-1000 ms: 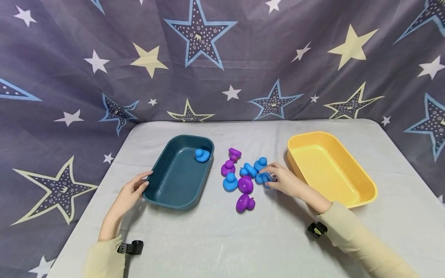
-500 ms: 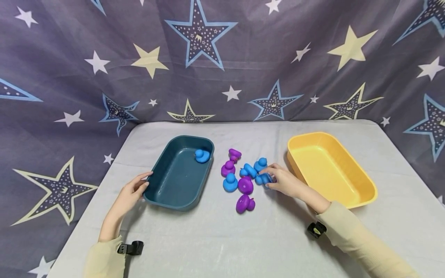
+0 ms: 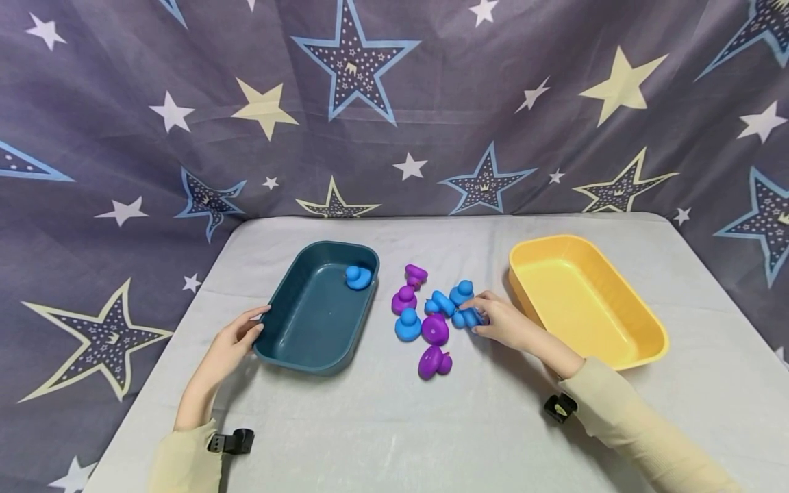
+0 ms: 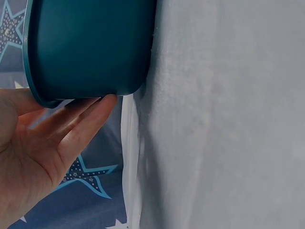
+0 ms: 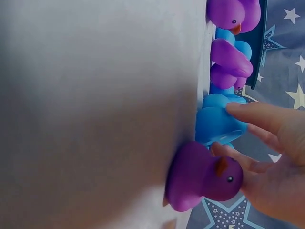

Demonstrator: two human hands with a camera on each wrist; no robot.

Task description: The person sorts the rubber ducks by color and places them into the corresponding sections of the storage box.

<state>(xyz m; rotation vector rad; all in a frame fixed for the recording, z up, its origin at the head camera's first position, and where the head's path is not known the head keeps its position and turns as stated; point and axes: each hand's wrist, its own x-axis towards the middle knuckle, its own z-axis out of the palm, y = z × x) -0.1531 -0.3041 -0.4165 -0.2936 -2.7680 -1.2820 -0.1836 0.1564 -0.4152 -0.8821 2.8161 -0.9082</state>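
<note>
My left hand [image 3: 229, 344] rests at the left side of the dark teal bin [image 3: 320, 363]. Its fairly straight fingers [image 4: 90, 121] touch the outer wall and rim. Inside that bin sits a blue rubber duck [image 3: 358, 277]. Over the pile, my right hand [image 3: 502, 322] pinches another blue rubber duck [image 5: 218, 121] between thumb and fingers. Close under the right palm, a purple rubber duck [image 5: 202, 176] shows only in the right wrist view; whether the lower fingers hold it, I cannot tell.
Several purple and blue ducks lie between the bins, among them a blue one [image 3: 407, 324] and a purple one [image 3: 434, 361]. A yellow bin [image 3: 585, 301] stands at the right, close behind the right hand. A starry cloth [image 3: 394, 137] hangs behind the table.
The blue duck in the right fingers has tilted and shifted slightly. My left hand and both bins stay as they were.
</note>
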